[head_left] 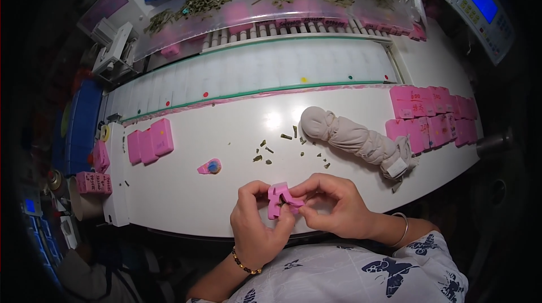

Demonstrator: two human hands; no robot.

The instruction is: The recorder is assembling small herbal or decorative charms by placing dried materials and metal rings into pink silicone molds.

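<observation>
Near the table's front edge, my left hand (pixel 254 221) is closed on a pink rubber mold (pixel 274 206), with thumb and fingers around its left side. My right hand (pixel 333 204) pinches the mold's right side, where a flap is bent away from the rest. Whatever lies inside the fold is mostly covered by my fingertips. Beyond my hands, small dark-green fragments (pixel 269 150) are scattered over the white table (pixel 237 134). A bundle of wrapped beige cloth (pixel 355 142) lies to their right. To the left sits a small pink piece (pixel 210 166) with a blue patch on top.
Pink blocks (pixel 149 141) stand at the left, and rows of marked pink blocks (pixel 426 117) at the right. A pale panel with a green edge (pixel 259 69) crosses the back. Behind it, a clear plastic sheet (pixel 243 26) carries green piles. A device with a blue screen (pixel 483 1) hangs far right.
</observation>
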